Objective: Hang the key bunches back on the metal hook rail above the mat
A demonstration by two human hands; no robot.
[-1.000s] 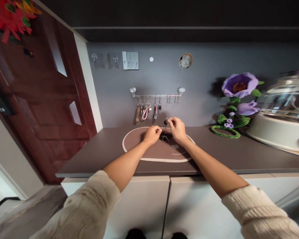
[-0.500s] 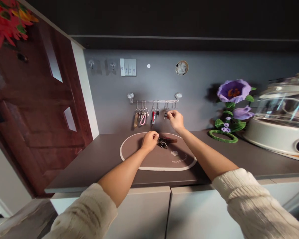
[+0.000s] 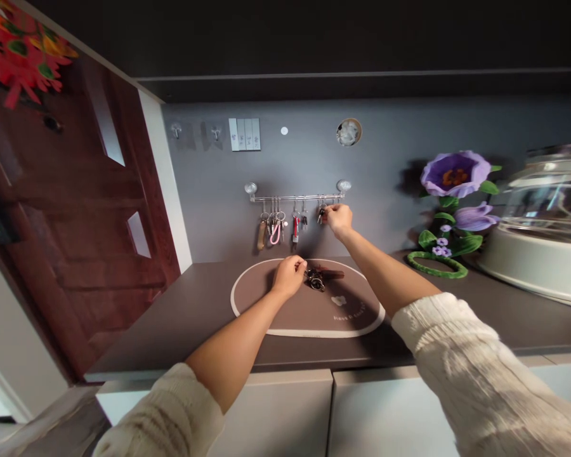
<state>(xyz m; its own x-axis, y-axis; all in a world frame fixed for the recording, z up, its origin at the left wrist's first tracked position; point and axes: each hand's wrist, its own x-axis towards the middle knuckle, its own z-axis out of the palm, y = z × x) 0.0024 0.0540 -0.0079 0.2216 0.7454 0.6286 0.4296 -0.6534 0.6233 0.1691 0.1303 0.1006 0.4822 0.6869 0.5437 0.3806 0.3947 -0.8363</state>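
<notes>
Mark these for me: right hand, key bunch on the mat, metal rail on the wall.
Right hand (image 3: 339,219): head view, middle of the hand.
Key bunch (image 3: 316,280): head view, on its cluster of metal rings.
Metal rail (image 3: 288,198): head view, on the bar near mid-length.

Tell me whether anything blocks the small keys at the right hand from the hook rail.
Nothing visible does: the small keys at the right hand sit just below the hook rail; other keys hang to the left.

From here I could pass over the mat's (image 3: 304,317) front; hanging keys (image 3: 295,226) obstruct behind it, a purple flower (image 3: 457,178) right-rear.
</notes>
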